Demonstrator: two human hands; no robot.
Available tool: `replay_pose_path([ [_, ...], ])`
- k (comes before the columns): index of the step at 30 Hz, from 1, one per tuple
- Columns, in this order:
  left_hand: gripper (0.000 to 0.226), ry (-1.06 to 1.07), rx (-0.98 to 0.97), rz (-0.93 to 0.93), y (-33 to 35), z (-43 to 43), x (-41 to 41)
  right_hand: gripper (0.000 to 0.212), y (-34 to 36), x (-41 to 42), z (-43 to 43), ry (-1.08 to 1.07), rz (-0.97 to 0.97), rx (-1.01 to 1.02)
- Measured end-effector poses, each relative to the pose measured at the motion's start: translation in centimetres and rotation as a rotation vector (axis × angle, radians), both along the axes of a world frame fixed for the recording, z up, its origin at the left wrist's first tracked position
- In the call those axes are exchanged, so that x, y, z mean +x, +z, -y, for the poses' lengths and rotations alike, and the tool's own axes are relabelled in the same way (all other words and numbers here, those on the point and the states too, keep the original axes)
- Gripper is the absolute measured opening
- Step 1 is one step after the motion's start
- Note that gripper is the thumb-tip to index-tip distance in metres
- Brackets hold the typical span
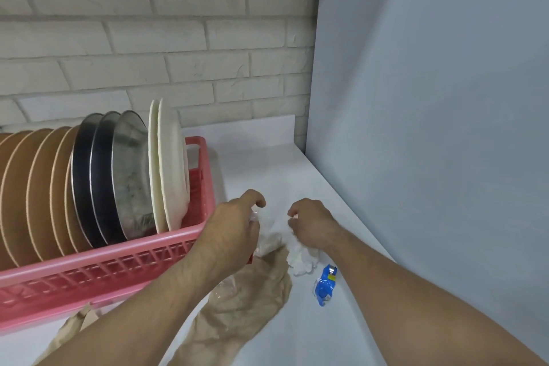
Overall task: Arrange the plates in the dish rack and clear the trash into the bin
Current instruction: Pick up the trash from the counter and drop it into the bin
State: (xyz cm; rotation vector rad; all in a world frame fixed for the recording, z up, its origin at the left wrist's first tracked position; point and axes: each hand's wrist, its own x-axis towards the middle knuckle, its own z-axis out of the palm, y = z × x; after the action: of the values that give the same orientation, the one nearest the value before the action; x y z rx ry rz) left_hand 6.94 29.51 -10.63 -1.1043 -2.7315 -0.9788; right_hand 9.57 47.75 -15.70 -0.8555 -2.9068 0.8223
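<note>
A pink dish rack [124,264] on the white counter holds upright plates: several brown ones [38,196] at the left, dark metal ones [98,181] in the middle, two white ones [170,166] at the right end. Just right of the rack, my left hand [234,223] grips a clear crumpled plastic wrapper [269,242]. My right hand [310,224] pinches crumpled white tissue [301,258]. Crumpled brown paper [249,303] lies under my left forearm. A blue wrapper [325,285] lies near my right forearm.
A brick wall stands behind the counter [267,163], and a plain grey panel [430,98] closes off the right side. More brown paper [71,327] pokes out under the rack's front edge. No bin is in view.
</note>
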Motion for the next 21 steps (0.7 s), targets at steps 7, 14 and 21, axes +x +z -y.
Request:
replay_pose_path([
  [7,0.029,-0.03,-0.018,-0.014,-0.5,0.5,0.6,0.037,2.4,0.8,0.1,0.156,-0.114,-0.005],
  [14,0.013,0.045,0.002,-0.009,-0.7,1.6,1.2,0.039,0.9,1.1,3.2,0.349,0.067,0.094],
  [21,0.012,0.072,-0.047,-0.013,-1.8,3.7,1.8,0.028,0.1,0.5,4.6,0.442,0.125,0.228],
])
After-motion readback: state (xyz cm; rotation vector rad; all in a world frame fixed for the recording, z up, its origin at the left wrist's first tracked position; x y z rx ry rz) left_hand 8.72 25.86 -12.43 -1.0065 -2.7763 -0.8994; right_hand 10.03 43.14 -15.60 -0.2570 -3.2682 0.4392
